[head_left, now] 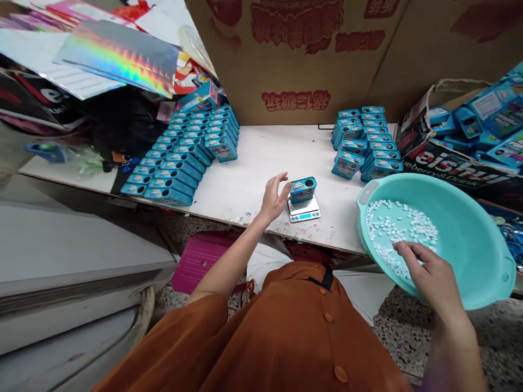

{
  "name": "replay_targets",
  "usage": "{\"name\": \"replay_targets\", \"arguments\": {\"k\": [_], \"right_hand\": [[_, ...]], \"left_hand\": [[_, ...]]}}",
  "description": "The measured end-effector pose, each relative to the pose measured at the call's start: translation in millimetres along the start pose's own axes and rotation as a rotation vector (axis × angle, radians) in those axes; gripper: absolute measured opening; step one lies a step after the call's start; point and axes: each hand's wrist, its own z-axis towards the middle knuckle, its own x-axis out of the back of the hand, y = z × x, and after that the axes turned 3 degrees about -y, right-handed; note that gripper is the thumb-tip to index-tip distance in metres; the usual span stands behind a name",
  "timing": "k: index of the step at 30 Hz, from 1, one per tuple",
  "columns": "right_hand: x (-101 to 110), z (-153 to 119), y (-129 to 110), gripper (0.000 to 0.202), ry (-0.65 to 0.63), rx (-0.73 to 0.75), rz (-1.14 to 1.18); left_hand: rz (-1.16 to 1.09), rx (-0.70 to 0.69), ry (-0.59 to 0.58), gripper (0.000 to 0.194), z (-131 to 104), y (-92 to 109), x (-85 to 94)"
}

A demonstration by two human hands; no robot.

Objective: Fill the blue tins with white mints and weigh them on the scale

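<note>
A small blue candy box (302, 190) stands on a digital pocket scale (304, 209) near the table's front edge. Just left of the box is my left hand (274, 198), its fingers apart and curved, with nothing in them. My right hand (433, 275) hovers over the near left part of a turquoise plastic basin (469, 234), thumb and index finger pinched together. What the pinch holds, if anything, is too small to make out. Many small white candies (420, 226) lie scattered on the basin's floor, mostly on its left side.
Rows of blue boxes (180, 158) stand at the left of the white table (269, 149), with shorter rows (368, 141) at the back right. A big cardboard box (302, 60) walls off the back. An open carton (449, 158) of blue boxes sits behind the basin. A pink stool (204, 261) is below.
</note>
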Motion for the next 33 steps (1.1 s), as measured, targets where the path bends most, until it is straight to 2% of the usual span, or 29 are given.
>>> {"name": "replay_targets", "arguments": {"k": [7,12,16,18,20,26,29,31,33], "right_hand": [[3,1,-1,0.035,-0.022,-0.024,-0.056],[0,6,-5,0.037,-0.037,0.005,-0.043],[-1,8,-9,0.037,-0.044,0.011,-0.030],[-1,8,-9,0.037,-0.039,0.017,-0.023],[0,7,-10,0.037,-0.030,0.022,-0.013],[-3,7,-13,0.033,0.050,0.084,0.095],[-9,14,-16,0.033,0.107,0.020,0.359],[-14,22,-18,0.034,0.113,-0.074,0.660],[-17,30,-21,0.030,0.064,-0.162,0.970]], "left_hand": [[0.000,0.004,-0.076,0.054,-2,-3,-4.5],[0.035,0.012,-0.080,0.065,2,-15,-19.9],[-0.015,0.012,-0.095,0.048,10,-15,-31.7],[-0.049,-0.068,-0.148,0.039,15,-3,-32.7],[-0.062,-0.201,-0.207,0.036,20,16,-30.8],[-0.068,-0.609,-0.368,0.038,38,92,-30.1],[0.045,-0.789,-0.414,0.041,46,120,-42.8],[0.142,-0.908,-0.428,0.039,50,132,-54.9],[0.223,-1.007,-0.427,0.034,52,141,-67.1]]}}
